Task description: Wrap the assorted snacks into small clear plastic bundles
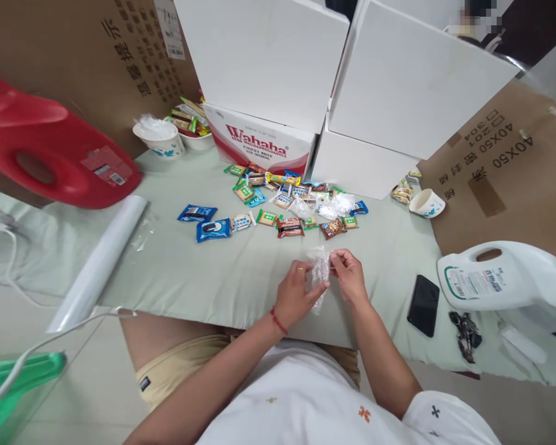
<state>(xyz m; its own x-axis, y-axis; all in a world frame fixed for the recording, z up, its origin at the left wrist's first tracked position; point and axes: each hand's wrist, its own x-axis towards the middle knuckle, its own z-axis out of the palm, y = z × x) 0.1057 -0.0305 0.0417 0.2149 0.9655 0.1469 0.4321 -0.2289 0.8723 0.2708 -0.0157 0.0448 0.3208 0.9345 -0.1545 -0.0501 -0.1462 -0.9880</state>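
- A pale green cloth covers the counter (pixel 176 278), with looser folds near its front edge; a tug there could shift whatever lies on it.
- Close to that edge, a crumpled sheet or bag of clear, thin plastic (pixel 321 272) is held upright between both hands. Film this flimsy could cling to itself, or tear if pulled unevenly.
- The left hand (pixel 293 300) lays its thumb across the plastic, other fingers at its left side; I cannot tell whether they press together. A loose hold there could let the film slip.
- The right hand (pixel 351 276) pinches the plastic's right edge between thumb and fingers. Gripping two layers at once could keep them stuck shut.
- To the right lies a flat black phone (pixel 424 306), near enough for a swinging forearm to knock.
- To the left, a long, pale, shiny roll (pixel 99 266) reaches past the counter's front edge; a bump could tip it off.
- Beyond the hands, a flat blue snack packet (pixel 213 230) and a brown snack packet (pixel 290 227) lie in a loose row; a careless reach could scatter them.
- Behind, more wads of clear plastic (pixel 336 205) sit among heaped small packets, against a red-and-white cardboard carton (pixel 259 145); transparent film could snag or hide packets.
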